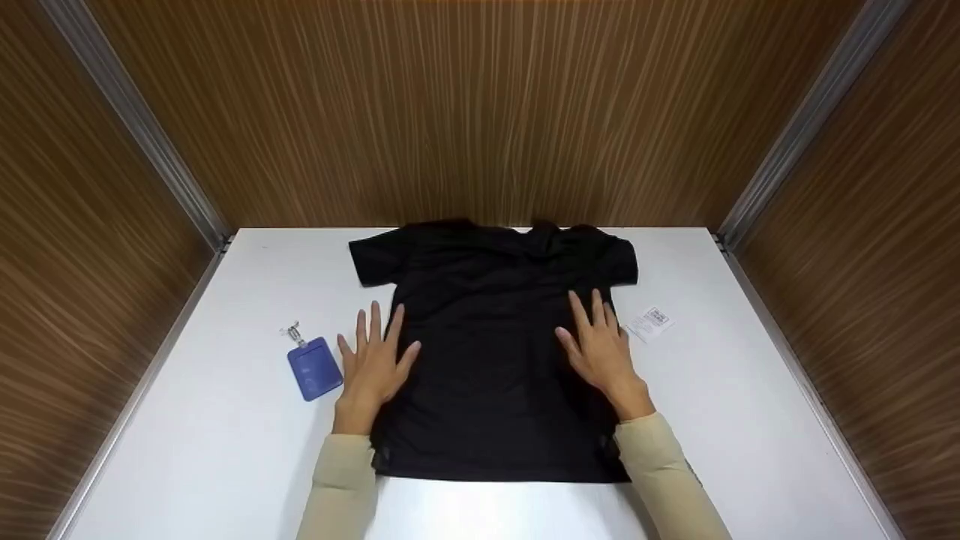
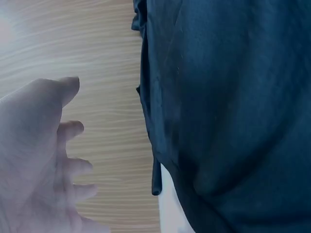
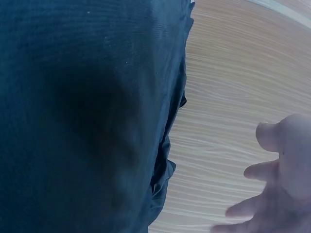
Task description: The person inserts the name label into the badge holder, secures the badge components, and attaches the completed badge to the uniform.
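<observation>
A black short-sleeved shirt with a collar lies spread out on the white table, collar toward the back wall and hem toward me. My left hand, fingers spread and straight, is at the shirt's left side edge. Over the shirt's right side, my right hand also has its fingers spread. Both hands hold nothing. In the left wrist view, the shirt's dark fabric fills the right side, apart from the fingers. The right wrist view shows the shirt's rumpled side edge left of the hand.
Left of my left hand lies a blue badge holder with a metal clip. A small white printed card rests near my right fingers. Brown wood-grain panels enclose the white table at the back and both sides.
</observation>
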{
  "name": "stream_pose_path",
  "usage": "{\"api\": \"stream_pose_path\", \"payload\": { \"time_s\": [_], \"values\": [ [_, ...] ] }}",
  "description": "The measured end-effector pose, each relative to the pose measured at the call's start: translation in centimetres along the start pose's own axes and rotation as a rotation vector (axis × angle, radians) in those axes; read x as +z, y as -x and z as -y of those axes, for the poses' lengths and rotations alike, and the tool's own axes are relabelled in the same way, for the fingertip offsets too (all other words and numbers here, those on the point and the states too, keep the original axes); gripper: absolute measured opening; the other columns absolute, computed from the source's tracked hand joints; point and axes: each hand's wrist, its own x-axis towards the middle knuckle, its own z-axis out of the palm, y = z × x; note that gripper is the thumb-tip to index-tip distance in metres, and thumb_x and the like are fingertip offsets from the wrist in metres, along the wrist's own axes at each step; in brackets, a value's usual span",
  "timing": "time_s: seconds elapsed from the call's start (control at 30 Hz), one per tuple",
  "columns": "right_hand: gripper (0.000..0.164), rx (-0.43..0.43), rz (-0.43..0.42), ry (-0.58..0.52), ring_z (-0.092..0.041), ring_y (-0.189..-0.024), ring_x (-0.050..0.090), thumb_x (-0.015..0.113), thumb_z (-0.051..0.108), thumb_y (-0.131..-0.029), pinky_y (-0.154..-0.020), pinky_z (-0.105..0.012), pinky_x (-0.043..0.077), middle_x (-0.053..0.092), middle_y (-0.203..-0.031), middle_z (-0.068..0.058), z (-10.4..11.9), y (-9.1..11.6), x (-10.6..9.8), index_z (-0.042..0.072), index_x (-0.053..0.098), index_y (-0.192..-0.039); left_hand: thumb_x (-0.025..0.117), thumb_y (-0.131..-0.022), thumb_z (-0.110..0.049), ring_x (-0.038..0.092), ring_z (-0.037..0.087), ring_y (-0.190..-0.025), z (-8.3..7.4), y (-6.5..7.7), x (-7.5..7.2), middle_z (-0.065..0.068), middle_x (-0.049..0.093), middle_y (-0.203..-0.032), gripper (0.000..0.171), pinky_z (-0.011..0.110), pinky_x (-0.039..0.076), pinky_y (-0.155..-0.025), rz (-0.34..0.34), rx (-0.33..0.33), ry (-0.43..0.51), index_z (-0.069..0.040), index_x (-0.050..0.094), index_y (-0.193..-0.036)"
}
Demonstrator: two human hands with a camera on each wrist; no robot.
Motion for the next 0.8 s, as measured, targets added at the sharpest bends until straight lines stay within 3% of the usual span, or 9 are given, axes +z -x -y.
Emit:
{"api": "stream_pose_path", "payload": {
  "time_s": [0.17,0.33,0.43,0.53,0.8],
  "values": [
    [0.057,-0.072,-0.095,-0.252,-0.047,-0.119,0.065,0.065,0.019,-0.102,-0.098,-0.061,0.053,0.058,-0.142,-0.03,-0.4,0.0,0.1,0.004,0.046,-0.153,0.054,-0.105,-0.04,0.025,0.047,-0.155,1.9,0.0,-0.4,0.023,0.02,-0.17,0.068,0.077,0.026,-0.115,-0.011,0.003,0.026,-0.021,0.027,-0.165],
    [0.048,-0.072,-0.108,-0.453,-0.035,-0.097,0.075,0.065,0.008,-0.1,-0.087,-0.05,0.059,0.072,-0.123,-0.023,-0.7,0.1,0.1,0.004,0.054,-0.147,0.066,-0.099,-0.025,0.048,0.051,-0.136,4.0,-0.1,-0.8,0.029,0.044,-0.156,0.059,0.07,0.047,-0.097,-0.095,-0.015,0.022,-0.011,0.048,-0.154],
    [0.046,-0.072,-0.127,-0.479,-0.033,-0.093,0.075,0.065,0.005,-0.099,-0.084,-0.048,0.06,0.074,-0.118,-0.02,-0.7,0.2,0.1,0.004,0.057,-0.144,0.069,-0.095,-0.019,0.053,0.055,-0.126,5.2,0.0,-1.4,0.033,0.052,-0.145,0.056,0.069,0.049,-0.091,-0.152,-0.106,0.018,-0.004,0.054,-0.146],
    [0.046,-0.074,-0.142,-0.485,-0.031,-0.092,0.075,0.065,0.003,-0.098,-0.083,-0.047,0.06,0.076,-0.114,-0.02,-0.8,0.2,0.1,0.004,0.058,-0.143,0.069,-0.094,-0.017,0.051,0.056,-0.12,6.3,0.0,-2.2,0.037,0.052,-0.14,0.057,0.068,0.049,-0.09,-0.17,-0.221,0.034,0.002,0.053,-0.145],
    [0.045,-0.071,-0.161,-0.488,-0.03,-0.087,0.076,0.065,-0.001,-0.096,-0.079,-0.039,0.06,0.077,-0.108,-0.019,-0.9,0.3,0.2,0.002,0.059,-0.141,0.071,-0.093,-0.027,0.041,0.061,-0.127,8.1,0.3,-3.0,0.045,0.04,-0.138,0.073,0.073,0.045,-0.097,-0.064,-0.451,0.096,0.01,0.041,-0.148]
  ]
}}
